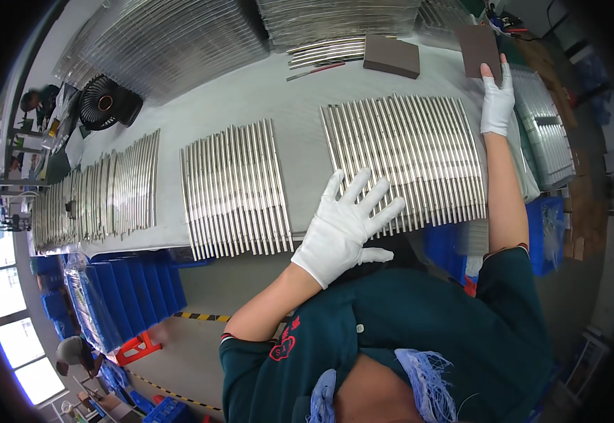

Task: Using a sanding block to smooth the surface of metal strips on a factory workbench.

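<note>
My left hand (349, 227), in a white glove with its fingers spread, is over the lower left corner of a row of shiny metal rods (409, 155). Whether it touches them I cannot tell. Far out to the right, my right hand (498, 102) grips the lower edge of a flat brown rectangular block (479, 49); its glove leaves some fingertips bare. A similar brown block (391, 56) lies at the back of the table. Left of my hand is a second row of metal rods (235, 187).
More rods (102, 190) lie at the far left, near a black fan (108, 102). Plastic-wrapped stacks (173, 42) line the back. A thin red-handled tool (315, 70) lies beside a few loose rods. Blue bins (127, 292) stand below the table; wrapped bundles (548, 134) sit at right.
</note>
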### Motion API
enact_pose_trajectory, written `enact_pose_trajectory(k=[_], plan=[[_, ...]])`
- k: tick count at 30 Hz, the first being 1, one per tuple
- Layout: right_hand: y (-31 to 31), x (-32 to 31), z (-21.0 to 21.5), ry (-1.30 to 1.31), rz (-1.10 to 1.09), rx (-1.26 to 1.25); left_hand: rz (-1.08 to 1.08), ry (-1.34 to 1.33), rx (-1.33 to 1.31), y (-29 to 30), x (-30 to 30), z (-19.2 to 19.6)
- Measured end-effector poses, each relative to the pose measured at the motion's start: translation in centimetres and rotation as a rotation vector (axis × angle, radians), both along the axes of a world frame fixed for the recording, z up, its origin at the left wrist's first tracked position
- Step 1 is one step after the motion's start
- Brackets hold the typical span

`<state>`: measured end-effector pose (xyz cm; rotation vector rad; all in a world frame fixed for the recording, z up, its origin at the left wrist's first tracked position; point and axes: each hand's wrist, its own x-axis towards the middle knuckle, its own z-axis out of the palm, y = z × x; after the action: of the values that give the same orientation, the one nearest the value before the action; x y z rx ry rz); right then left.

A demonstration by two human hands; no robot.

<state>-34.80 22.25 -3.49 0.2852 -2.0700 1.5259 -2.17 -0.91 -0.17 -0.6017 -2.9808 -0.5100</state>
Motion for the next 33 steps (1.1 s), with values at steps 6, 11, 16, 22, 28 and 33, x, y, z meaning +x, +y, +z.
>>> enact_pose_trajectory(k=[6, 11, 16, 22, 28, 33], plan=[[-0.4, 0.8, 1.2, -0.147, 0.112, -0.444, 0.109, -0.064, -0.07, -1.7, 2.2, 1.0], [-0.2, 0.6, 1.0, -0.144, 0.141, -0.449, 0.185, -0.096, -0.092, -2.8, 3.9, 1.8], [-0.1, 0.4, 0.6, -0.146, 0.153, -0.418, 0.182, -0.08, -0.098, -2.7, 3.8, 1.2], [0.0, 0.4, 0.7, -0.168, 0.155, -0.506, 0.055, -0.035, -0.025, -0.9, 1.4, 0.2], [1.0, -0.3, 0.5, -0.241, 0.19, -0.691, 0.018, -0.005, 0.012, 0.1, 0.5, 0.0], [1.7, -0.9, 0.0, -0.231, 0.202, -0.755, 0.076, -0.052, -0.061, -1.5, 2.2, 1.2]])
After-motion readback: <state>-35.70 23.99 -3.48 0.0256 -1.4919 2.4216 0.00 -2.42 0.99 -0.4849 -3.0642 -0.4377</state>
